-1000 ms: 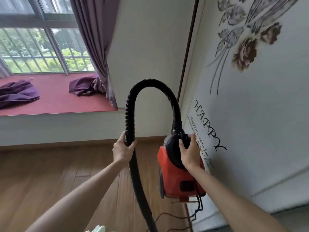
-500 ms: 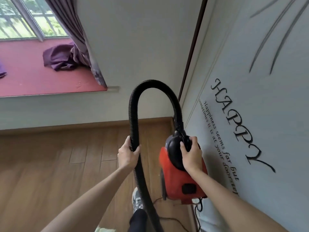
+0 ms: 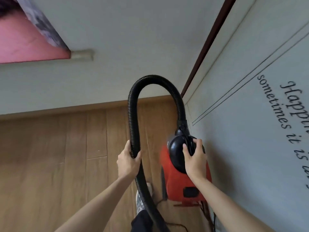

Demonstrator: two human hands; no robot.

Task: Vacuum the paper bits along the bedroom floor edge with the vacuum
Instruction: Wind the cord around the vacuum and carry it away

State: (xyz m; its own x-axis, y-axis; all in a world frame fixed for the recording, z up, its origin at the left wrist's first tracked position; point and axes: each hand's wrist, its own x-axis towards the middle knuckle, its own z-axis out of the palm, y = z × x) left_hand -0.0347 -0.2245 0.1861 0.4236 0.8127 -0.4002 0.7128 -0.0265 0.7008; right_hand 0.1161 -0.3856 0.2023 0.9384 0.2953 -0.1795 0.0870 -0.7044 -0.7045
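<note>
Head view: left hand [image 3: 128,162] grips hose [image 3: 133,118], right hand [image 3: 194,159] clasps vacuum [image 3: 180,180]; carrying stage, next lower nozzle to floor edge.

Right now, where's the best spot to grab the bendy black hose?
Probably the straight stretch of the hose below the arch, from its left side, where the left hand wraps it. It hangs nearly upright there, and it keeps clear of the right hand on the red vacuum.

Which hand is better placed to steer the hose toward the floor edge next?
Left. The left hand already grips the black hose; the right hand is occupied holding the red vacuum body.
</note>
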